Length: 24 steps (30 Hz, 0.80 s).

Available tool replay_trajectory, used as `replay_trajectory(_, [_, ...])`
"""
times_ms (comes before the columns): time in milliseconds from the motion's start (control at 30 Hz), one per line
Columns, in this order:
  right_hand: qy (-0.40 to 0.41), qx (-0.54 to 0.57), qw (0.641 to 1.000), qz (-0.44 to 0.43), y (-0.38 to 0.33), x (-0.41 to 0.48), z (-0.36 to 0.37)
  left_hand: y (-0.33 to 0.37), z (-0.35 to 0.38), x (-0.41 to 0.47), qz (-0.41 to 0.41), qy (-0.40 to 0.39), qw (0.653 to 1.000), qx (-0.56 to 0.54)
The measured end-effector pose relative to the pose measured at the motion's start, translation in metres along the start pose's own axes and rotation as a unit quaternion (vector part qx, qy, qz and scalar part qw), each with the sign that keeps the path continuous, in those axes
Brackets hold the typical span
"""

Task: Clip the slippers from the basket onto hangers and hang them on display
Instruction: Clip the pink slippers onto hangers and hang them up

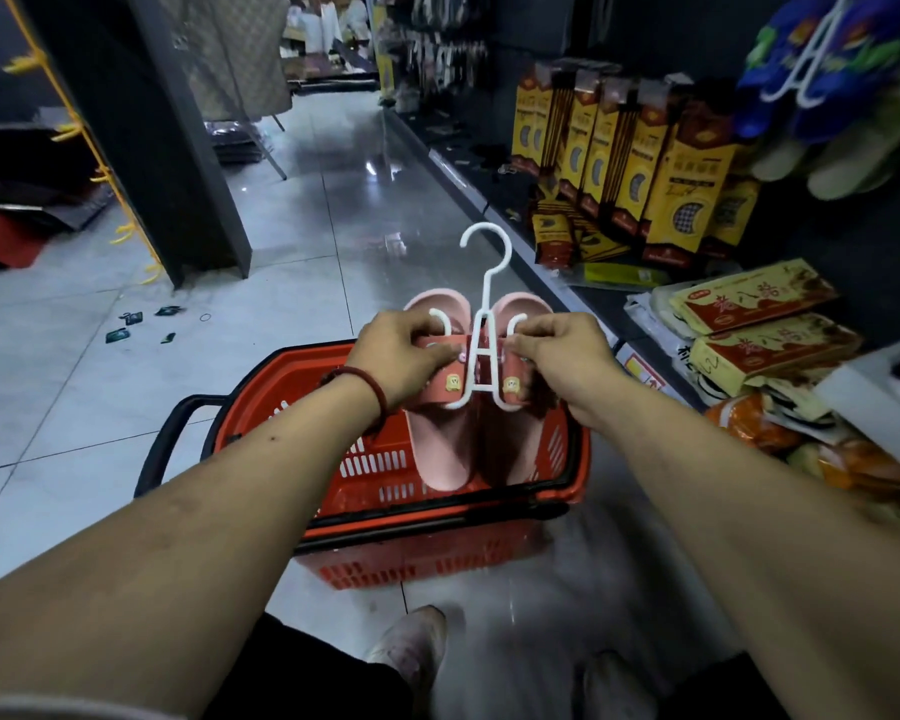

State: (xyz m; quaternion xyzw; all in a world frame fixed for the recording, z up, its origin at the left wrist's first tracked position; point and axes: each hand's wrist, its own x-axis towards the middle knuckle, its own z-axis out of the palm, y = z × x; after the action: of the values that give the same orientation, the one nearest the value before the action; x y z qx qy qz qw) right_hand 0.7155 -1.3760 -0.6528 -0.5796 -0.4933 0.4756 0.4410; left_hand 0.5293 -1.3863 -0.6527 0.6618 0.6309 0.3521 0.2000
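The red plastic lattice basket [417,563] stands on the grey tiled floor directly ahead of the person, its black handle folded out to the left. Above it, both hands hold a pair of pink rubber slippers [440,454] mounted on a white plastic double-hook hanger [484,298]. The left hand [401,353] pinches the left slipper's strap together with the hanger's left arm. The right hand [562,356] pinches the right arm and strap in the same way. The slippers' long axis runs vertically: one end hangs down into the basket, the other rises beyond the knuckles. The hanger's top hook projects up and away from both grips, free of any contact. The clipping step appears complete or nearly so; the hanging step is not yet done. Farther right, yellow cardboard boxes [645,163] line the dark shelf. Blue patterned slippers [853,59] on a similar hanger occupy the display at upper right, nearer the right hand, so the hook must travel up and rightward.
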Motion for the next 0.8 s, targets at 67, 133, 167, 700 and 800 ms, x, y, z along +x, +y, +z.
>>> replay_trajectory(67, [0.019, -0.004, 0.999, -0.027, -0.005, -0.009, -0.011, 0.016, -0.001, -0.006, 0.014, 0.007, 0.999, 0.031])
replay_trajectory(133, [0.04, -0.028, 0.997, -0.056, -0.011, -0.02, -0.026, 0.038, -0.002, -0.01, 0.04, 0.006, 0.997, 0.071])
replay_trajectory(167, [0.053, -0.042, 0.996, -0.065, -0.014, -0.025, -0.035, 0.049, -0.002, -0.011, 0.051, 0.003, 0.995, 0.085])
replay_trajectory(700, [0.395, -0.169, 0.897, -0.107, -0.091, -0.24, -0.354, 0.402, 0.088, -0.114, 0.387, -0.072, 0.908, 0.145])
replay_trajectory(800, [0.447, -0.186, 0.87, -0.088, -0.09, -0.295, -0.406, 0.458, 0.113, -0.152, 0.429, -0.1, 0.89, 0.122])
